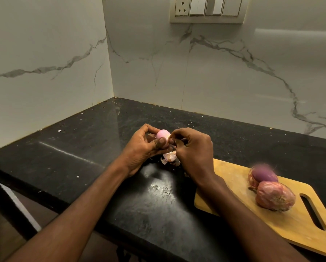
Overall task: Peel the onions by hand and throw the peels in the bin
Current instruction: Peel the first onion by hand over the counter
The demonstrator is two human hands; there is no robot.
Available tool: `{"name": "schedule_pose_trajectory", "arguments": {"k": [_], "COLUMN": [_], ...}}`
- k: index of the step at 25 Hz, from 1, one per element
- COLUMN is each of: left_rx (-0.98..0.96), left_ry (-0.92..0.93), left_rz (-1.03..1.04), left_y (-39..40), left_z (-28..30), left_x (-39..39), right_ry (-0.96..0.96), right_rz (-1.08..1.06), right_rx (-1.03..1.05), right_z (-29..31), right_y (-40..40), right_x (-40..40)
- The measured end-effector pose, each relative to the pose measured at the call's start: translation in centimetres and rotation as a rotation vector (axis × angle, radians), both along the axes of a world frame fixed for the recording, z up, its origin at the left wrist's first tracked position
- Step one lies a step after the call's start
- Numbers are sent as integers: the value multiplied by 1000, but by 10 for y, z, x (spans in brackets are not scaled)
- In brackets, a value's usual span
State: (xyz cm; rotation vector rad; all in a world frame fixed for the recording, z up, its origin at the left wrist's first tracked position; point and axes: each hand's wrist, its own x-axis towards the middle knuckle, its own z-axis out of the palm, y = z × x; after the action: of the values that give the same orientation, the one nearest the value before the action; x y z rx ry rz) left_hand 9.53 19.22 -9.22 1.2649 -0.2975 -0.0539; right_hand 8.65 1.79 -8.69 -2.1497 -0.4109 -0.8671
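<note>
My left hand (pixel 141 148) grips a small pink onion (pixel 161 134) above the black counter, thumb across its front. My right hand (pixel 194 148) pinches a strip of skin at the onion's right side. Loose pale peels (pixel 169 157) lie on the counter just under both hands. Two more onions wait on the wooden cutting board (pixel 234 186) at the right: a partly peeled purple one (pixel 264 174) behind, and one in its dry pinkish skin (pixel 274 196) in front. No bin is in view.
The black stone counter (pixel 101 140) runs into a corner of white marble walls. A switch panel (pixel 207 9) sits high on the back wall. The counter's front edge drops off at the lower left. Small crumbs dot the surface.
</note>
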Motion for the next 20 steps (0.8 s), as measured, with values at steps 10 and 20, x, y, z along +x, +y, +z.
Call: {"name": "schedule_pose_trajectory", "arguments": {"k": [10, 20], "left_rx": [87, 164], "left_ry": [-71, -156], "left_rz": [77, 53], "left_y": [1, -1], "left_z": [-5, -5], "left_x": [5, 5], "right_ry": [180, 340], "right_rz": [266, 173], "right_rx": [99, 297], "right_z": [5, 5], "right_y": [-3, -12], "right_x": [-2, 9]}}
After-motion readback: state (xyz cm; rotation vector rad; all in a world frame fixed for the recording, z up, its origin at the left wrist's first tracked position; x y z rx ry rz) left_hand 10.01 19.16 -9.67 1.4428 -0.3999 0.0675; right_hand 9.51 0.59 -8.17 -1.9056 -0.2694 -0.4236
